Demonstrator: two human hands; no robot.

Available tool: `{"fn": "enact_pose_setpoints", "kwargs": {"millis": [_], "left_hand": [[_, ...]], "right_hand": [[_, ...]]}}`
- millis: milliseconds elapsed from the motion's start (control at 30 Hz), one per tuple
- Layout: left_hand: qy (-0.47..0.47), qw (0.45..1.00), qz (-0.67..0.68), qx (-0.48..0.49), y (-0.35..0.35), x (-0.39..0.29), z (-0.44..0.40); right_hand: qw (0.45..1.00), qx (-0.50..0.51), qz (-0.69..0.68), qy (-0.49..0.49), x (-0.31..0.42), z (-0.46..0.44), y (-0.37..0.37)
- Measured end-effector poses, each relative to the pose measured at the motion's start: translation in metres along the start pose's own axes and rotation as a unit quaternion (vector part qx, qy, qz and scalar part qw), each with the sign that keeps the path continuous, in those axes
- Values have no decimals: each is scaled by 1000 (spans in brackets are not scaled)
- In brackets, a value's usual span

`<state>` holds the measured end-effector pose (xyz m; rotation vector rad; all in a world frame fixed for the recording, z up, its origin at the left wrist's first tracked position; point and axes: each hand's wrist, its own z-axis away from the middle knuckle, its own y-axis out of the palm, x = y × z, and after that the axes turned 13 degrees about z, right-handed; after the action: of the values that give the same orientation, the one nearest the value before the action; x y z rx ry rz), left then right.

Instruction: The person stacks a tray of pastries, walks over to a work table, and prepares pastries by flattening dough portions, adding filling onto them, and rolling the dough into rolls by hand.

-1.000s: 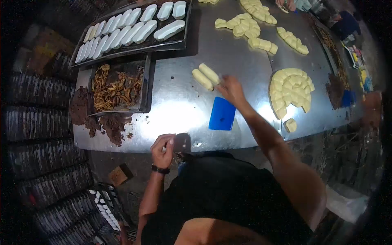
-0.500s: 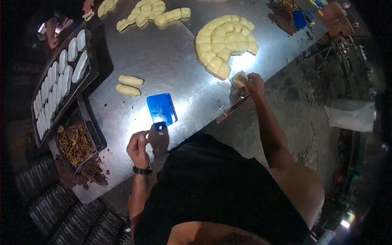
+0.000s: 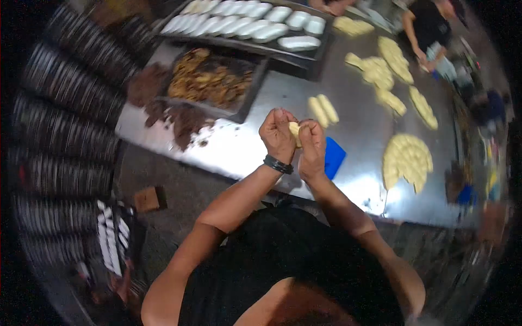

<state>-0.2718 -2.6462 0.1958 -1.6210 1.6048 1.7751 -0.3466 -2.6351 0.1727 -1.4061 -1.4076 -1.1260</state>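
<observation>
My left hand (image 3: 278, 135) and my right hand (image 3: 312, 146) are together above the near part of the metal table. A small piece of pale yellow dough (image 3: 294, 132) is pinched between them, mostly covered by the fingers. Just right of my right hand lies a blue flat scraper (image 3: 335, 157), partly hidden by the wrist. Beyond my fingers, two short dough rolls (image 3: 323, 110) rest side by side on the metal table (image 3: 356, 122).
Left, a box of brown strips (image 3: 212, 81) stands among dark crumbs (image 3: 187, 125). Behind it sits a tray (image 3: 312, 57) of white oblong pieces. At right lies a large scored dough slab (image 3: 408, 160), with more dough (image 3: 375, 70) farther back. Another person (image 3: 429, 32) stands at far right.
The view has swung left. My right hand has brought a piece of dough from beside the slab to my left hand, and both hands now grip it.
</observation>
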Motion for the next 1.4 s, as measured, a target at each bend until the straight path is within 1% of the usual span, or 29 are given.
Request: {"fn": "enact_pose_setpoints", "kwargs": {"millis": [33,100,233,267,300,400,467,533,567,600,633,667,700,733,767,800,833,900,933,967,1000,1033,1067,1100,1200,1233,1267,1333,1400], "left_hand": [[38,999,-22,-8,-21,-9,-10],[107,992,-65,-15,-59,-24,-24],[50,997,-65,-10,-143,-70,-38],[5,994,-108,-2,-166,-77,-37],[-23,990,-135,-25,-182,-89,-37],[-152,973,-152,-84,-243,-75,-46],[-315,934,6,-168,-268,-62,-42],[-415,874,168,-187,-306,-16,-31],[-475,820,282,-152,-303,-15,-24],[-522,766,368,-75,-302,-9,-25],[-560,697,448,-5,-302,-2,-26],[-589,613,524,53,-300,5,-26],[-592,731,338,-3,-279,-23,-38],[-584,750,307,-48,-263,-21,-47],[-543,794,271,-31,-259,-19,-53],[-497,835,235,-15,-258,-19,-63],[-502,846,178,-31,-251,-27,-69],[-497,863,67,-62,-229,-34,-79],[-389,920,51,6,-221,-13,-62],[-281,953,-54,95,-217,11,-48],[-168,955,-158,184,-208,33,-33],[-43,927,-258,268,-195,50,-23],[89,867,-352,342,-183,60,-25],[74,694,-532,480,-176,59,-21],[73,582,-629,510,-186,78,-8],[57,603,-612,508,-185,77,-9],[77,606,-609,506,-189,73,-7],[54,600,-613,511,-185,70,-9],[30,618,-593,515,-181,61,-11]], "right_hand": [[984,-56,141,-91,-5,-4,29],[995,-47,63,-56,0,-2,76],[997,-9,28,74,5,16,134],[995,-4,34,99,4,19,138],[993,58,48,91,-9,17,131],[948,192,129,220,-39,42,139],[920,324,65,208,-36,73,138],[853,392,84,335,5,78,144],[809,430,189,354,9,63,140],[798,434,251,333,18,42,140],[866,374,183,278,32,28,136],[872,328,345,114,82,6,133],[878,241,413,-13,113,-16,125],[881,142,435,-119,137,-28,109],[871,46,444,-205,152,-35,93],[856,-28,450,-255,149,-37,81],[837,-76,466,-276,128,-28,69],[810,-62,528,-247,49,10,60],[800,-16,559,-218,9,41,53],[786,47,588,-186,-30,73,52],[769,110,608,-164,-57,101,50],[755,166,615,-154,-70,120,48],[742,215,616,-154,-72,127,43],[728,269,615,-139,-69,129,36],[637,466,610,-70,-52,100,17],[579,550,601,-27,-41,80,16],[601,553,575,-49,-36,62,13],[630,645,424,86,-21,5,29],[696,592,405,-41,-25,-24,51]]}}
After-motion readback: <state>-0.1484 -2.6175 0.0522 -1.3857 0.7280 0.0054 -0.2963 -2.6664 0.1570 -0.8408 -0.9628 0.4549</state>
